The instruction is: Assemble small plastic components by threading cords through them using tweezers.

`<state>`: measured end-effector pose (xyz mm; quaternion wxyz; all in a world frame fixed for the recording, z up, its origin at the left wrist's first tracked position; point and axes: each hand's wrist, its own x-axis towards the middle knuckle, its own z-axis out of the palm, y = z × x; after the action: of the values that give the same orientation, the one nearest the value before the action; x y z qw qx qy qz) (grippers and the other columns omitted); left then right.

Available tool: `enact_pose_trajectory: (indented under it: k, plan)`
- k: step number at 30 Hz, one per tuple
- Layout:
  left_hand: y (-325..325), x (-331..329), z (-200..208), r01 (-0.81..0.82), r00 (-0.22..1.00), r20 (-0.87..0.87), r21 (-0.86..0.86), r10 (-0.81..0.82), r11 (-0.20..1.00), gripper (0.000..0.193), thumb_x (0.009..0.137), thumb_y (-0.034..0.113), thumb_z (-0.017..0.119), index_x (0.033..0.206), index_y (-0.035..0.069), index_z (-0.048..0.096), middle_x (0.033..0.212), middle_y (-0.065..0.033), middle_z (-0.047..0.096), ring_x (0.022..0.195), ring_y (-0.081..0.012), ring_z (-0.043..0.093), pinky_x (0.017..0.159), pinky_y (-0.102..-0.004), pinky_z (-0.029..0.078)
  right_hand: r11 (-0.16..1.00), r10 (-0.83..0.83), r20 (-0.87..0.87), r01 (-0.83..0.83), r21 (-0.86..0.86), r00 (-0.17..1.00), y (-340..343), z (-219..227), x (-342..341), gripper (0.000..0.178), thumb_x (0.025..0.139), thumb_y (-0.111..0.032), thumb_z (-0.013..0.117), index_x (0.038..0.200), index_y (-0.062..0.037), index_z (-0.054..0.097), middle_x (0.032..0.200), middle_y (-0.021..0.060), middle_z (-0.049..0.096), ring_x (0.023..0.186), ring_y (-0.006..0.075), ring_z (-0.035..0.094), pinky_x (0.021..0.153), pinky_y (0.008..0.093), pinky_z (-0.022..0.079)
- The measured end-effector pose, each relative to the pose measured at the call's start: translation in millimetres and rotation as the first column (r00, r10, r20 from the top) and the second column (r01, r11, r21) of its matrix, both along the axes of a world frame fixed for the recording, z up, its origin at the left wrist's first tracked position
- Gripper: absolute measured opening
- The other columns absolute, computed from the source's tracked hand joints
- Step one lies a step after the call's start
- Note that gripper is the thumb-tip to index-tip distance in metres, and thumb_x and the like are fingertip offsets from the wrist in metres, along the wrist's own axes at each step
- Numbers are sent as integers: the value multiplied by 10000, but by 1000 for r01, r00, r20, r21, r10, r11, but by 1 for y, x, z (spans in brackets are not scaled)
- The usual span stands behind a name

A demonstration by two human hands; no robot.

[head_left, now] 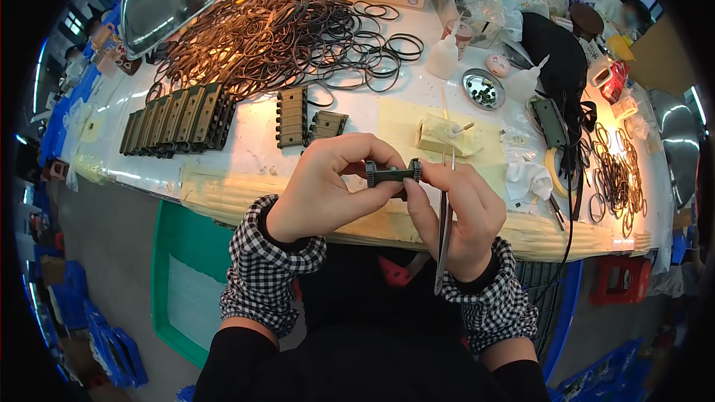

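Note:
Both hands meet over the table's front edge around a small dark part (392,175) with ridged ends, shaped like a short axle with two wheels. My left hand (324,186) pinches its left side between thumb and fingers. At its right end, the fingertips of my right hand (469,212) touch it. That hand also holds metal tweezers (443,242), upright between the fingers. Just beyond the hands lie a short ridged olive-green block (328,124) and a longer one (292,117). Behind my right hand sits a pale yellow block (439,138) with a thin stick on it.
More olive-green blocks (175,120) stand in a row at left. Behind them spreads a heap of dark rings (261,41). A round metal dish (466,88) with small green bits, squeeze bottles (444,56) and a white cloth (527,182) lie right. A black cable (572,201) hangs over the edge.

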<state>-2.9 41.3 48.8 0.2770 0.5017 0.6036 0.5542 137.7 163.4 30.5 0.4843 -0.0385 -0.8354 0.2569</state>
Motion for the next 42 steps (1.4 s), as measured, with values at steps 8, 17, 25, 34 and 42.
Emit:
enact_pose_trajectory:
  k: [8, 17, 25, 34, 42]
  plan:
    - [1, 5, -4, -26, 999, 45, -45, 28, 999, 151, 788, 4, 673, 927, -26, 623, 837, -18, 629, 752, -59, 589, 660, -205, 488, 998, -23, 51, 26, -52, 998, -4, -3, 1, 238, 712, -16, 726, 933, 7, 640, 689, 109, 575, 549, 229, 573, 465, 296, 448]
    - [-1, 3, 1, 51, 880, 475, -130, 17, 990, 208, 768, -27, 697, 952, -44, 600, 874, -50, 644, 784, -81, 614, 706, -217, 508, 978, 90, 42, -81, -193, 995, 2, -1, 6, 217, 795, 17, 671, 1012, 12, 658, 770, 135, 633, 645, 216, 615, 565, 272, 470]
    - [-2, 7, -1, 97, 884, 467, -143, -20, 985, 204, 770, -31, 688, 954, -38, 600, 875, -44, 646, 790, -80, 610, 713, -217, 501, 841, 289, 96, -205, -501, 952, 9, -4, 14, 225, 840, 18, 632, 1066, 20, 639, 866, 112, 664, 763, 184, 651, 691, 255, 504]
    - [5, 13, -10, 16, 890, 455, 13, -20, 1000, 302, 782, -10, 677, 1049, -27, 536, 916, -52, 618, 817, -79, 605, 713, -206, 513, 595, 451, 97, -217, -774, 887, -1, 3, 17, 342, 848, -24, 655, 1162, 51, 544, 997, 111, 649, 873, 130, 637, 759, 244, 528]
    - [16, 54, -33, -444, 873, 343, 258, 348, 858, 396, 784, -92, 668, 1149, -66, 518, 1014, -141, 626, 967, -188, 639, 867, -291, 547, 522, 345, -20, -209, -827, 938, -2, -2, 10, 253, 867, -12, 623, 1104, 36, 550, 934, 32, 621, 810, 51, 566, 727, 194, 473]
